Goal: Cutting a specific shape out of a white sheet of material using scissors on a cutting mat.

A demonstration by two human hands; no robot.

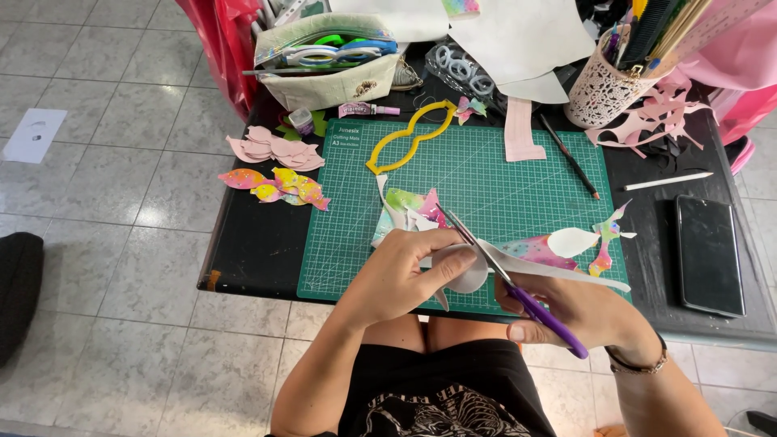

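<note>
Right hand [583, 311] gripped purple scissors [518, 295], mid-cut; left hand [405, 271] pinched white paper piece [465, 271] over green cutting mat [502, 174]. Finished petal stacks [275, 166] lay left of mat; cutting seemingly well along, more remaining.

You're over a black table [259, 243] at 12 o'clock, standing on a floor [121, 162] of pale grey glossy tiles; even light falls across them, and a dark shape [18, 291] sits at 9 o'clock
</note>
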